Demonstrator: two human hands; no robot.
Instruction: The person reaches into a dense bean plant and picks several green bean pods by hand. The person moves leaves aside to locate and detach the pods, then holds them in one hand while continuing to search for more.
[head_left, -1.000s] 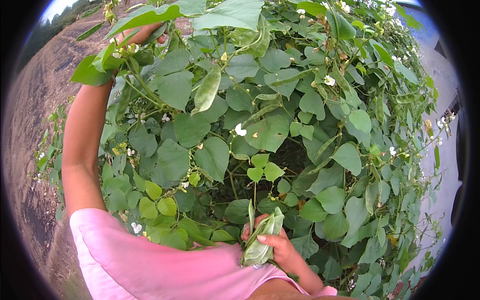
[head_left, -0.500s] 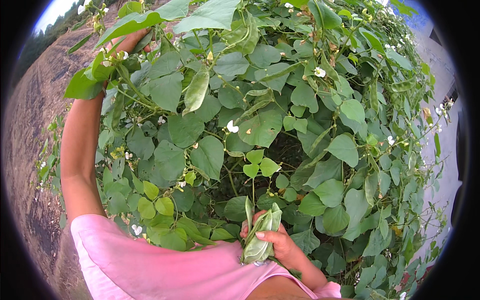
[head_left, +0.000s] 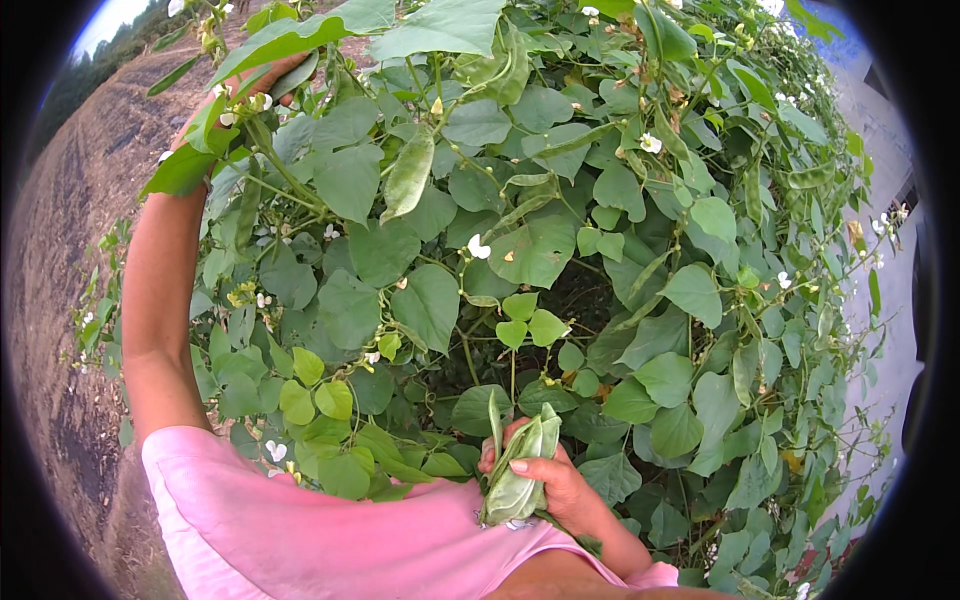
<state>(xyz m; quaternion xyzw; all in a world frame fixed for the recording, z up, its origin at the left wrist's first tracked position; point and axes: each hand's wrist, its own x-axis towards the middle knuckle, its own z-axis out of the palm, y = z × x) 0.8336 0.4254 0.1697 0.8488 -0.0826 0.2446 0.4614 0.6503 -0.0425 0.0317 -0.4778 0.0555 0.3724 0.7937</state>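
My right hand [head_left: 548, 478] is closed round a bunch of flat green bean pods [head_left: 520, 475], held upright against the front of my pink shirt. The thumb lies across the pods. My left arm reaches high up at the far left, and my left hand [head_left: 283, 76] is among the leaves at the top of the vine. Its fingers look curled round something green, but large leaves [head_left: 290, 45] hide most of the hand. Right of that arm, a broad green pod [head_left: 410, 172] hangs from the bean vine [head_left: 350, 180].
Dense vine foliage with white flowers [head_left: 478, 247] fills the middle and right. More pods [head_left: 810, 176] hang at the right. Dry brown ground [head_left: 75, 280] lies at the left; a pale grey surface [head_left: 885, 300] shows beyond the vine on the right.
The upper vine leaves and the hanging pod sit slightly farther right in view. My left hand has shifted a little to the right with them. My right hand still holds the pods.
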